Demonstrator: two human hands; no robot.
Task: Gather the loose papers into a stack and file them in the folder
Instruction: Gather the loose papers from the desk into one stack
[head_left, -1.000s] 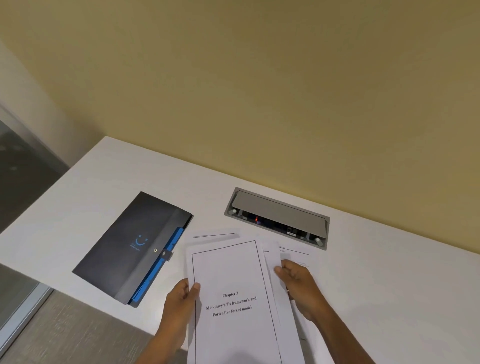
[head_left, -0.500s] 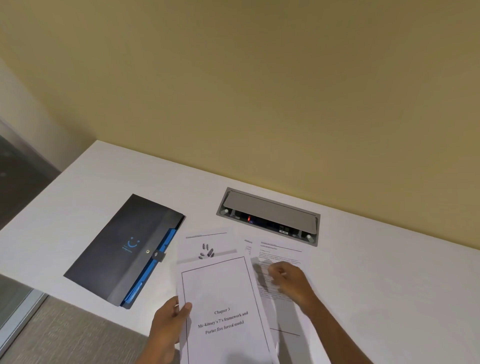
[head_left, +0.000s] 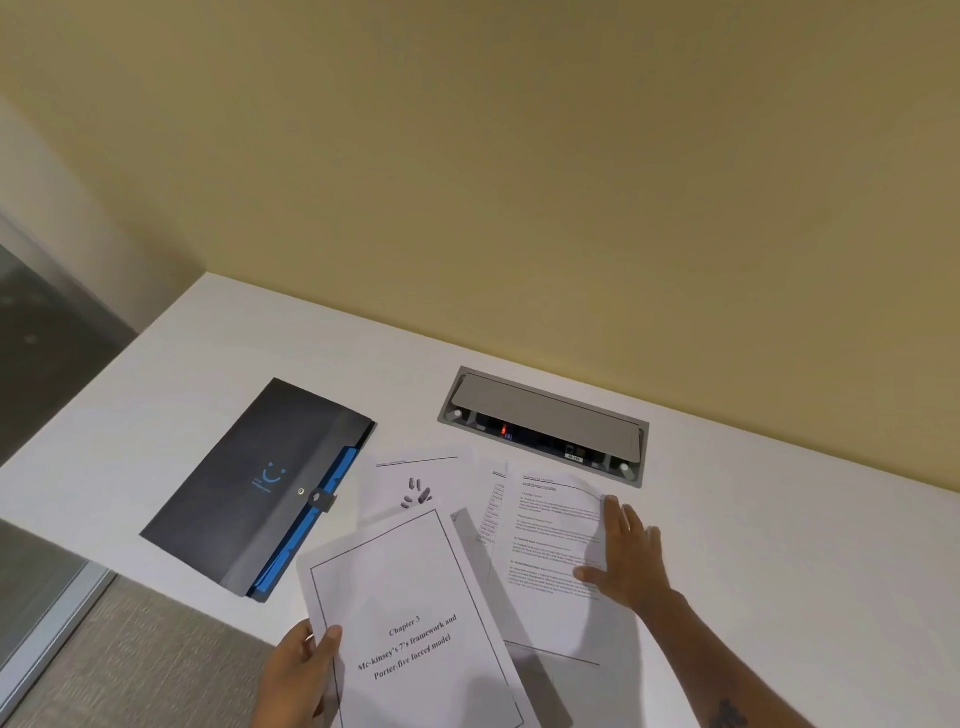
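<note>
My left hand (head_left: 301, 675) pinches the left edge of a bordered "Chapter 3" title page (head_left: 415, 623), lifted and tilted over the table's near edge. My right hand (head_left: 628, 556) lies flat with fingers spread on the right side of a text page (head_left: 550, 540), which overlaps another text page under it. A sheet with a small grey picture (head_left: 415, 483) lies flat between them, partly covered by the title page. The dark grey folder (head_left: 260, 488) with a blue smile logo and blue inner dividers lies shut by its snap tab at the left.
A grey cable box (head_left: 545, 421) with a raised lid is sunk into the white table (head_left: 779, 545) behind the papers. A yellow wall stands at the back. The table's left and near edges drop to grey carpet (head_left: 130, 654).
My left hand has drawn the title page back and left, tilting it. My right hand slid right and flattened on the text page, so the sheets now lie spread apart.
</note>
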